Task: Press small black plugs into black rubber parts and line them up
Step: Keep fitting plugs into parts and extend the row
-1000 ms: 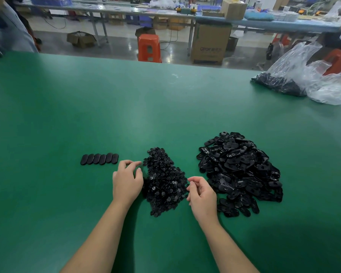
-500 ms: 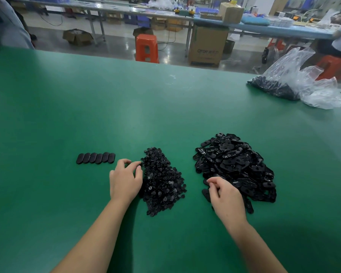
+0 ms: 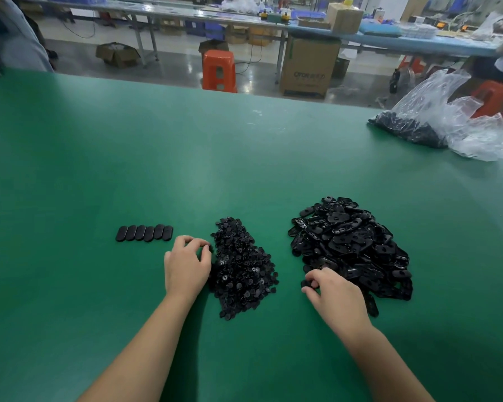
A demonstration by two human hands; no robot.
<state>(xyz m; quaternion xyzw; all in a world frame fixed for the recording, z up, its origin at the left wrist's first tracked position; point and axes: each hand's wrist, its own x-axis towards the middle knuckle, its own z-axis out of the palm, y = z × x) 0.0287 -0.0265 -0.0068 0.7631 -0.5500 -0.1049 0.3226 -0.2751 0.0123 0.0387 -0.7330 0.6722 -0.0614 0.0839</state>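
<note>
left hand at plug pile, right hand pinching rubber part

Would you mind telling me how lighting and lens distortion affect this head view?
Head view: overhead light leaves a pale sheen on the green table, the forearms cast soft shadows, the far edge bows from wide-angle distortion, and the black plug pile loses detail in its own darkness.
</note>
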